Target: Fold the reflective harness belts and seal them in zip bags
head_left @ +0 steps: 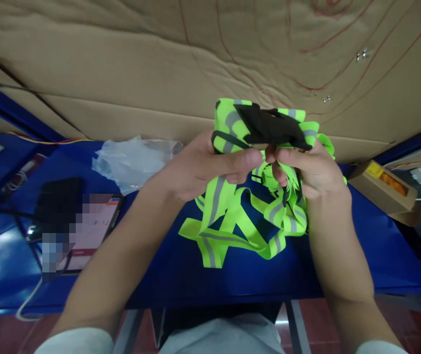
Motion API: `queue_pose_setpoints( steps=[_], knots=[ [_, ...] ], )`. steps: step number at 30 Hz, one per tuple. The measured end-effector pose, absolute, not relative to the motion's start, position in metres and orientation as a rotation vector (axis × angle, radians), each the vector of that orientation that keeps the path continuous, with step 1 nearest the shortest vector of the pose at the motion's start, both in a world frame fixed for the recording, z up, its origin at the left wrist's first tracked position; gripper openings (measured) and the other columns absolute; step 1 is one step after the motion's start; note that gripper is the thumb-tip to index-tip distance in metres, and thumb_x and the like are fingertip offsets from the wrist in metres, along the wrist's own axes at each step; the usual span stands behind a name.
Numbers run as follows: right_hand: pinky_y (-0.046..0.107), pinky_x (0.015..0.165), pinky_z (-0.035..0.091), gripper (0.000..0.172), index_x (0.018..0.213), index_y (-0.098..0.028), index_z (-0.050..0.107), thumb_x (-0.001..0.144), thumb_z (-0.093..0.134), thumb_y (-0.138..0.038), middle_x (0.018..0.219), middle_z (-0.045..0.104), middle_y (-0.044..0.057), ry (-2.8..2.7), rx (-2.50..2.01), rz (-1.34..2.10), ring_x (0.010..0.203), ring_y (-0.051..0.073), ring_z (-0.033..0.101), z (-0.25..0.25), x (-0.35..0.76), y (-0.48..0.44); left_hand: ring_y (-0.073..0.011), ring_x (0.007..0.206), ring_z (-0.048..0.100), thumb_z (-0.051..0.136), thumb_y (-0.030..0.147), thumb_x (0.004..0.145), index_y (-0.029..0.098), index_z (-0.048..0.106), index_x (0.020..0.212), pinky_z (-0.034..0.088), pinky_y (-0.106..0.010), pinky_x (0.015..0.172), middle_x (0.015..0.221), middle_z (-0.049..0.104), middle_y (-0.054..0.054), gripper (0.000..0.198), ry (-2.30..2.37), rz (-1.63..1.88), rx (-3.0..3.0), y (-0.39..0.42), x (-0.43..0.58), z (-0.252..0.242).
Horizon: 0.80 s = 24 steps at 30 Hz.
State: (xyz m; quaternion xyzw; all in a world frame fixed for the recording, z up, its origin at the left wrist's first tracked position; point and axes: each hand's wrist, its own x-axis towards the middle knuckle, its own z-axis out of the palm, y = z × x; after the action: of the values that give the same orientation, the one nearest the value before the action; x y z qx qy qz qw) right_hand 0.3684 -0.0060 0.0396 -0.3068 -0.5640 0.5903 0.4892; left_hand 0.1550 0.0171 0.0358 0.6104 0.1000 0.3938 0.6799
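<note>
Head view: left fingers (247,160) and right fingers (292,158) grip folded lime webbing (227,115), its long axis apparently running left to right.

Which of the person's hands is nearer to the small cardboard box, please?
The right hand. It holds the green straps to the left of the cardboard box, not touching it. The left hand, also holding the straps, is farther left.

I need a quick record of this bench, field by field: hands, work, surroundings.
Left hand: gripping striped lime straps
Right hand: gripping their other side
Between hands: black fabric
Below: loose strap lengths on the blue table
Far left: crumpled clear plastic
Far right: cardboard box, orange contents showing
Behind: cardboard panel
</note>
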Motion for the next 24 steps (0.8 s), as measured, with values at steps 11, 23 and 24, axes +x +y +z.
queue_pose_setpoints(
  steps=[11, 23, 24],
  knots=[
    [0.041, 0.102, 0.063, 0.02, 0.087, -0.027, 0.077, 0.073, 0.091, -0.03, 0.095, 0.079, -0.003, -1.127, -0.736, 1.156, 0.105, 0.021, 0.076, 0.03, 0.355, -0.001, -0.0192, 0.094, 0.071, 0.093, 0.036, 0.074, 0.018, 0.073, 0.093, 0.057, -0.03, 0.086, 0.093, 0.073, -0.001, 0.033, 0.663, 1.174, 1.462, 0.006, 0.172, 0.031],
    [0.045, 0.11, 0.059, 0.032, 0.102, -0.031, 0.081, 0.077, 0.091, -0.049, 0.113, 0.079, -0.001, -1.591, -0.848, 0.866, 0.125, 0.026, 0.069, 0.029, 0.362, -0.009, -0.026, 0.12, 0.071, 0.094, 0.031, 0.069, 0.022, 0.077, 0.103, 0.055, -0.043, 0.113, 0.111, 0.08, -0.001, 0.039, 0.555, 1.36, 1.437, 0.016, 0.175, 0.023],
    [0.044, 0.109, 0.059, 0.043, 0.111, -0.031, 0.081, 0.077, 0.09, -0.055, 0.12, 0.078, 0.0, -1.664, -0.829, 0.949, 0.126, 0.027, 0.069, 0.034, 0.369, -0.011, -0.0259, 0.121, 0.071, 0.093, 0.03, 0.07, 0.022, 0.078, 0.104, 0.055, -0.042, 0.114, 0.112, 0.08, 0.0, 0.038, 0.539, 1.352, 1.432, 0.016, 0.174, 0.023]
  ],
)
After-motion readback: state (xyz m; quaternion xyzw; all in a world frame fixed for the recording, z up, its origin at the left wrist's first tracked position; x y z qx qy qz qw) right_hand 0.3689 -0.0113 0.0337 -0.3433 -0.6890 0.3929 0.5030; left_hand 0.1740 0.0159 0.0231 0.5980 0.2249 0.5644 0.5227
